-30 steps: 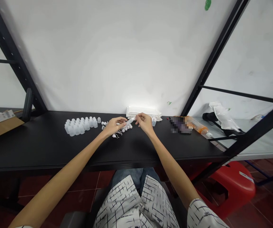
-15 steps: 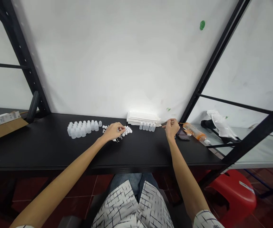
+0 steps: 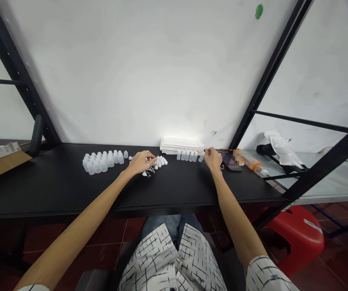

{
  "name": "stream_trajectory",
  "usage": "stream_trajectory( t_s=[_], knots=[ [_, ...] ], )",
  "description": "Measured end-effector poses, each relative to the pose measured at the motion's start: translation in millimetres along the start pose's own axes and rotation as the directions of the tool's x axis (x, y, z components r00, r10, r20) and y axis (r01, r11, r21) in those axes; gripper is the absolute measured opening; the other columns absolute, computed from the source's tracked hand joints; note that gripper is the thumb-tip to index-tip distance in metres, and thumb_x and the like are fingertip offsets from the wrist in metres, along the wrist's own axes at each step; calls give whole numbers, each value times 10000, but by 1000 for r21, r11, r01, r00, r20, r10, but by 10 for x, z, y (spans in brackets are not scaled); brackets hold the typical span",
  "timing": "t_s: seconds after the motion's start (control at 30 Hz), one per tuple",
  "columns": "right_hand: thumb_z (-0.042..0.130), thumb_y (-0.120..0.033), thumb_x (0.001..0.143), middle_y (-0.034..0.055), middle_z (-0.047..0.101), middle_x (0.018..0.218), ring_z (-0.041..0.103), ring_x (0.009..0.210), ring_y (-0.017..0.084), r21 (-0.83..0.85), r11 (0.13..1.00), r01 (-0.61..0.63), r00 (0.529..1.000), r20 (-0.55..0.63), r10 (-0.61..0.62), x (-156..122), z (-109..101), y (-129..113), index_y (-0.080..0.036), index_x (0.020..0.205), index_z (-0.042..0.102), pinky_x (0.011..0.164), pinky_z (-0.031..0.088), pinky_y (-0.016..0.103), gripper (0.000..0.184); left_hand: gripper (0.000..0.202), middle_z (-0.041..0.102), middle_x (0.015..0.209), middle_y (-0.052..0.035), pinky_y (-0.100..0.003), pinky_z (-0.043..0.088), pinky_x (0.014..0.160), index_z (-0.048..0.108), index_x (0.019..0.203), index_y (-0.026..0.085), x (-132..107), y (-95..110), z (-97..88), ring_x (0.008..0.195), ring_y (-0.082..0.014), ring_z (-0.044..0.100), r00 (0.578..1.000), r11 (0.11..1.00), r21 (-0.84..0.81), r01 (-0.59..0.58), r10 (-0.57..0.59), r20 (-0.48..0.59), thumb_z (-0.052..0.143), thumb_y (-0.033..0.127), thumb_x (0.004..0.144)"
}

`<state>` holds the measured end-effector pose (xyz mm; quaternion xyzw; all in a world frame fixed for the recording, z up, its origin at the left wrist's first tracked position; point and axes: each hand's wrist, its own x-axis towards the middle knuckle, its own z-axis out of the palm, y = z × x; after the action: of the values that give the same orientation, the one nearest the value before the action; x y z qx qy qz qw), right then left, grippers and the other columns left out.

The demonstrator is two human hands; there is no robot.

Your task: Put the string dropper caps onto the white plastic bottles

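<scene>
My right hand [image 3: 212, 159] is closed in a pinch on a small clear plastic bottle [image 3: 202, 157], which tilts at the right end of a short row of similar bottles [image 3: 187, 156]. These stand on the black table in front of a stack of flat white pieces. My left hand [image 3: 142, 162] is at a pile of small white dropper caps [image 3: 160, 162], some with thin tails. Its thumb and fingers come together at the pile's left side; what they pinch, if anything, is hidden. To the left, several frosted bottles [image 3: 99, 162] stand upright in a block.
Behind the row lies the white stack [image 3: 181, 145] against the wall. A dark phone [image 3: 232, 162] and an orange-labelled plastic bottle [image 3: 249, 161] lie at the right. A cardboard box [image 3: 4, 163] sits at the far left, and black frame posts [image 3: 261, 81] rise at both sides.
My right hand has moved left to the end of the short row, where the tilted bottle now shows in its fingers. My left hand stays at the caps. The camera view has shifted slightly.
</scene>
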<state>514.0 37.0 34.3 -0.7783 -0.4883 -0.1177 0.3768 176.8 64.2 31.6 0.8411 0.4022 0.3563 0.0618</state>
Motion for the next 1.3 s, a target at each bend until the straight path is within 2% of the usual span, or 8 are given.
stream_trajectory(
  t_s=[0.17,0.4,0.7,0.93,1.3],
  knots=[
    [494,-311,937,81,657,854,503,661,152,-77,994,73,997,45,-70,-20,51,-21,-191,986,679,590,212,265,226,317,709,877,-56,-285,427,656,741,804,199,3,4,-5,756,-178,614,1000,1000,13,-3,3,17,505,407,842],
    [513,-304,938,58,666,888,475,651,133,-55,985,163,986,38,-161,-26,80,-26,-207,945,683,578,173,270,196,314,706,888,-57,-284,423,669,742,824,180,1,39,-31,767,-175,612,999,999,28,26,-27,43,513,394,841],
    [519,-307,930,66,676,881,477,633,138,-49,986,157,988,12,-156,-18,103,-33,-196,934,694,572,171,276,208,299,705,858,-45,-287,426,692,742,817,185,3,59,-44,771,-180,611,999,999,49,18,-20,48,521,384,845],
    [526,-302,922,60,693,913,528,684,152,-4,985,174,985,12,-174,-9,117,-38,-206,940,698,575,208,263,197,293,708,866,-43,-284,427,682,743,804,193,1,62,-50,778,-188,618,997,997,60,47,-51,56,524,384,841],
    [514,-289,918,55,699,929,544,712,157,-24,987,156,988,-1,-156,-30,88,-61,-214,930,697,585,216,263,198,337,716,915,-58,-305,449,743,749,830,188,10,22,-89,832,-207,634,996,995,66,76,-78,36,498,412,846]
  ],
)
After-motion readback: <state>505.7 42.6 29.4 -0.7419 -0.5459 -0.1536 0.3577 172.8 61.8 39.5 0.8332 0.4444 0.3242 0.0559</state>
